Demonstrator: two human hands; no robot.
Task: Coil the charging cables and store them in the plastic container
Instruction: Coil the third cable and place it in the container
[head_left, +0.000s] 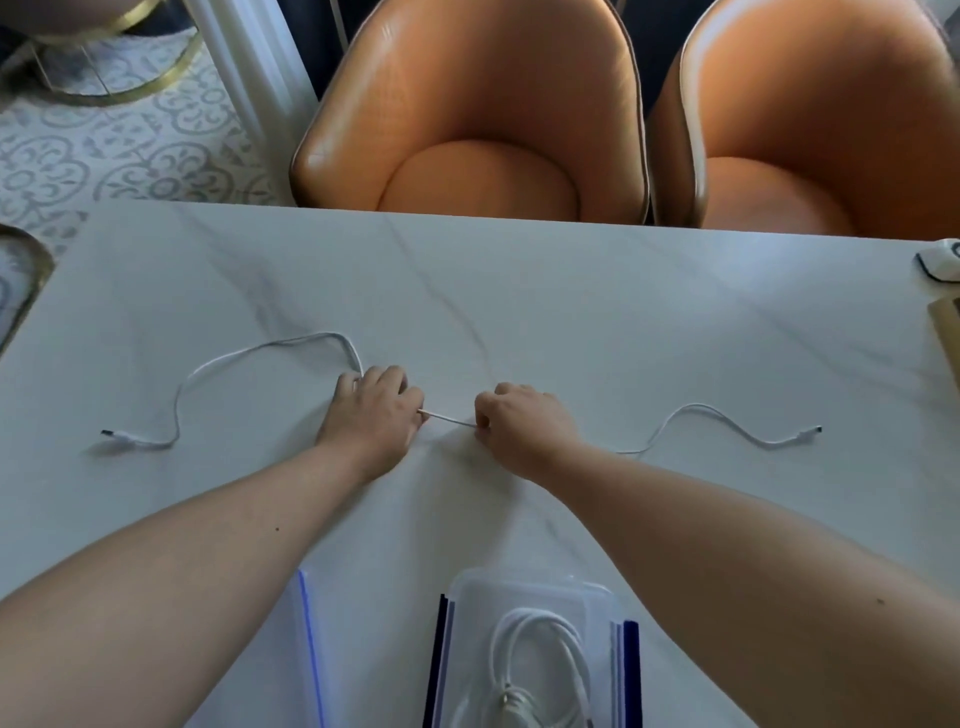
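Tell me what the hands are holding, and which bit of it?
The left hand and right hand pinch one white cable near its middle; both ends lie free.

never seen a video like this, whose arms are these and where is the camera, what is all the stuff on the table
There is no machine here, just a person working with bare hands. The one picture comes from a wide-angle camera worn on their head, looking forward and down, so both forearms reach in from the bottom. On the white table lies a white cable, spread out with a plug at each end. The left hand and the right hand each pinch it near its middle, with a short taut piece between them. Nearest the person stands a clear plastic container with a coiled cable already inside. Two orange chairs sit beyond the table.
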